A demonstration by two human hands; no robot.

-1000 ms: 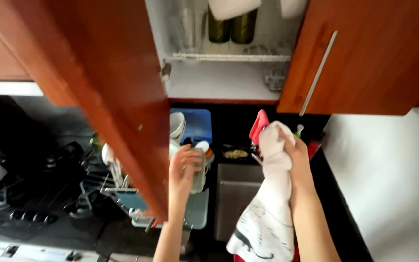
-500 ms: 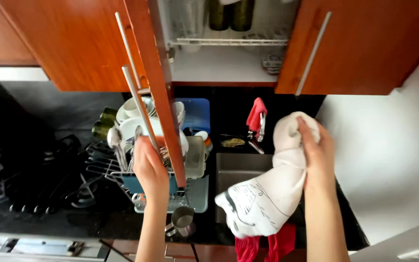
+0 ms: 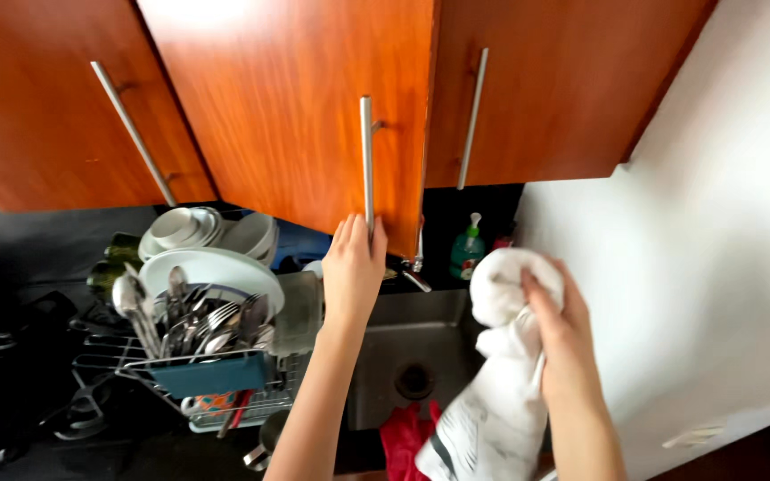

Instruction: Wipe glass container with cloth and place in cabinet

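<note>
My left hand [image 3: 352, 272] presses flat, fingers apart, against the lower edge of a reddish wooden cabinet door [image 3: 305, 116], just below its long metal handle [image 3: 366, 165]. The door is nearly flush with the neighbouring doors. My right hand [image 3: 556, 330] is raised to the right of it and grips a white dish towel [image 3: 501, 374] with dark print, which hangs down over the sink [image 3: 412, 356].
A dish rack [image 3: 198, 347] full of cutlery, plates and bowls stands left of the sink. A green soap bottle [image 3: 466, 251] sits behind the sink. A red cloth [image 3: 407, 441] hangs at the sink's front. A white wall [image 3: 688, 223] lies to the right.
The cabinet door has swung from wide open to almost closed, pushed by my left hand. The shelves inside are now hidden. My right hand still holds the towel.
</note>
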